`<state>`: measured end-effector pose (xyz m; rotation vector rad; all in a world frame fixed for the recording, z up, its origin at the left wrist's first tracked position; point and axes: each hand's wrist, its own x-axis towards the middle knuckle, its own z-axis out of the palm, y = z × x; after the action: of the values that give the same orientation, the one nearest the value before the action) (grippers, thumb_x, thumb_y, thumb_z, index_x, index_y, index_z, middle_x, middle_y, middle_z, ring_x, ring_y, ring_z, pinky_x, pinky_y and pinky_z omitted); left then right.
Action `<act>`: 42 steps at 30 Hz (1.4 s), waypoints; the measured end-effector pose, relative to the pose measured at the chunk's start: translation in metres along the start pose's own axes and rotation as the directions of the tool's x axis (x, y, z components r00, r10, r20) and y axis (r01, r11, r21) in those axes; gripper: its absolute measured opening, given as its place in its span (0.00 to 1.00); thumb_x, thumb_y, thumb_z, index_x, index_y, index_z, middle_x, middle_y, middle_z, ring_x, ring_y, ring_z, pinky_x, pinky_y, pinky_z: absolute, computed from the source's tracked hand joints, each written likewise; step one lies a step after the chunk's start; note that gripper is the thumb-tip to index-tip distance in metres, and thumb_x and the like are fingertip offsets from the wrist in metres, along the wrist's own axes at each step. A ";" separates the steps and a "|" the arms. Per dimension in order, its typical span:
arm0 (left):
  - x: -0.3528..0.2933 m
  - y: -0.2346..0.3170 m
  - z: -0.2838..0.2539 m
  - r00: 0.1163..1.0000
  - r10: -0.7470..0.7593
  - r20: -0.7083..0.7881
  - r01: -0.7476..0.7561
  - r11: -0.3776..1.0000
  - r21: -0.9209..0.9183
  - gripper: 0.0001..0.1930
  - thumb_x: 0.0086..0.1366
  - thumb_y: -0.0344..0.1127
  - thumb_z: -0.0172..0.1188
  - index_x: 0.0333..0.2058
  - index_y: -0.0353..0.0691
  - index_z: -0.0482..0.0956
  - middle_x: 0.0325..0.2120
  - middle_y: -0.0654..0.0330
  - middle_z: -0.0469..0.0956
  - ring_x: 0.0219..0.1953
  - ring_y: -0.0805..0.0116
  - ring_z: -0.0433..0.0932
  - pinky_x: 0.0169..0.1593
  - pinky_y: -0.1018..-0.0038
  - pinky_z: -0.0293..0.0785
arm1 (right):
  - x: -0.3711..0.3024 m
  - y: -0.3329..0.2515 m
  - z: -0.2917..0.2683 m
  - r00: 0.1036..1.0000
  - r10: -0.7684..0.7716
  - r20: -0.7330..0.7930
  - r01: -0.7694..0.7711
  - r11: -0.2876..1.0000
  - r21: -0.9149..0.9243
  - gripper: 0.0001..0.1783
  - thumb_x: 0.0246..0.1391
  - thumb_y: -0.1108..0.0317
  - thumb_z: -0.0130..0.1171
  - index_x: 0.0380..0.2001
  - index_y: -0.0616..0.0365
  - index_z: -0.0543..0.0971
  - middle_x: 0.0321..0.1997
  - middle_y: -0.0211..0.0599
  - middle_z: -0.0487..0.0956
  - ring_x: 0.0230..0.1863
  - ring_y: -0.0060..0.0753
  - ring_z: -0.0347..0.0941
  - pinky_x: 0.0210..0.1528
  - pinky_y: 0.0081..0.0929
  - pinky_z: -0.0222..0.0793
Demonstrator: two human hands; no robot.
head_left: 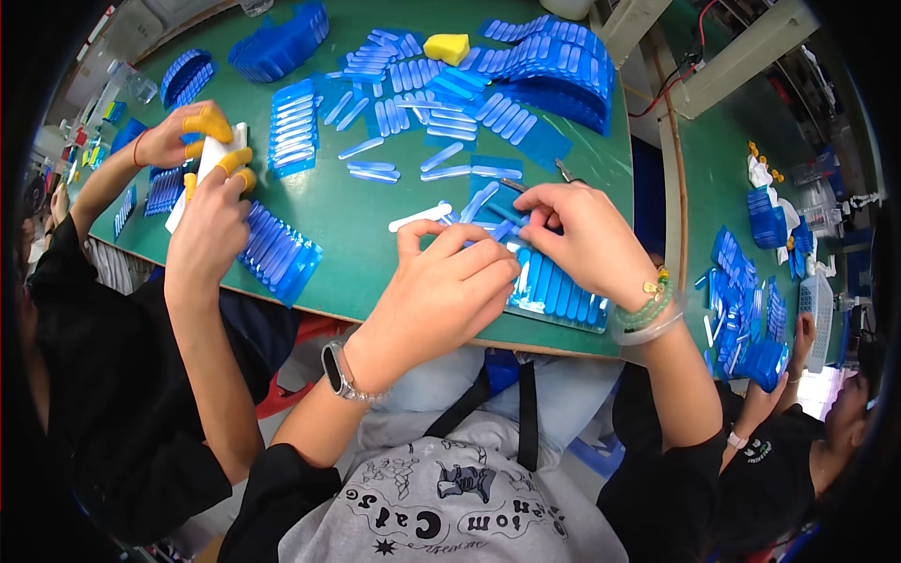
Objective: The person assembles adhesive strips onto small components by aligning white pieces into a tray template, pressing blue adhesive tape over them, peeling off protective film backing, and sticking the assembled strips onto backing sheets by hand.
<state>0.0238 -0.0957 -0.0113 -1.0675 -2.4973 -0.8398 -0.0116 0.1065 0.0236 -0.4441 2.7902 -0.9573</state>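
A green table (347, 225) fills the middle of the view, its near edge running just above the wearer's lap. Loose blue strips (453, 123) lie over it from eleven to one o'clock, with a yellow block (447, 49) at twelve. A curved stack of blue sheets (563, 84) stands at one o'clock. At three o'clock, past a pale post (751, 61) and a red cable (676, 84), a second green bench (694, 178) bears more blue pieces; people sit there. At nine o'clock a co-worker with yellow finger covers holds a white bar (214, 161). A red stool (291, 375) shows at seven o'clock.

Near the centre, toward five o'clock, the tray of blue strips (561, 293) lies at the table's near edge, below the wearer's hands. The left hand (455, 277) reaches its left side, fingers bent and close together; their tips are mostly hidden, so any grip cannot be told. The right hand (587, 230) is just above the tray, thumb and forefinger drawn near each other beside small blue pieces; whether they pinch one cannot be told.

The right hand partly covers a metal tool, whose kind is unclear. The neighbours are cut off by the dark rim, and the far-right clutter is too small to sort out.
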 end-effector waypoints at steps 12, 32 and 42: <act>-0.006 -0.003 -0.001 0.999 0.003 -0.046 -0.004 1.000 -0.028 0.06 0.53 0.35 0.68 0.30 0.49 0.80 0.42 0.74 0.80 0.51 0.66 0.74 0.55 0.60 0.55 | -0.043 -0.008 -0.004 0.991 -0.135 -0.022 0.130 0.979 -0.160 0.12 0.54 0.64 0.63 0.32 0.59 0.74 0.28 0.39 0.74 0.37 0.45 0.72 0.41 0.39 0.69; -0.005 -0.004 0.002 0.998 0.006 -0.063 -0.008 0.999 -0.039 0.06 0.52 0.34 0.68 0.28 0.50 0.80 0.41 0.74 0.80 0.50 0.66 0.74 0.54 0.59 0.56 | -0.050 -0.002 0.011 0.935 -0.355 -0.008 0.352 0.929 -0.117 0.10 0.50 0.71 0.66 0.31 0.61 0.75 0.29 0.40 0.75 0.34 0.47 0.71 0.38 0.40 0.68; -0.007 0.000 -0.003 1.000 0.012 -0.026 -0.012 1.000 -0.028 0.08 0.51 0.33 0.68 0.31 0.53 0.82 0.42 0.75 0.80 0.50 0.67 0.74 0.56 0.59 0.55 | -0.046 0.010 0.008 0.925 -0.353 -0.138 0.331 0.930 -0.157 0.07 0.52 0.71 0.64 0.31 0.61 0.77 0.30 0.42 0.76 0.35 0.47 0.72 0.39 0.40 0.69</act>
<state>0.0285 -0.1014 -0.0124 -1.0732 -2.4626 -0.8822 0.0316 0.1246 0.0133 -0.9408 2.9975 -0.9115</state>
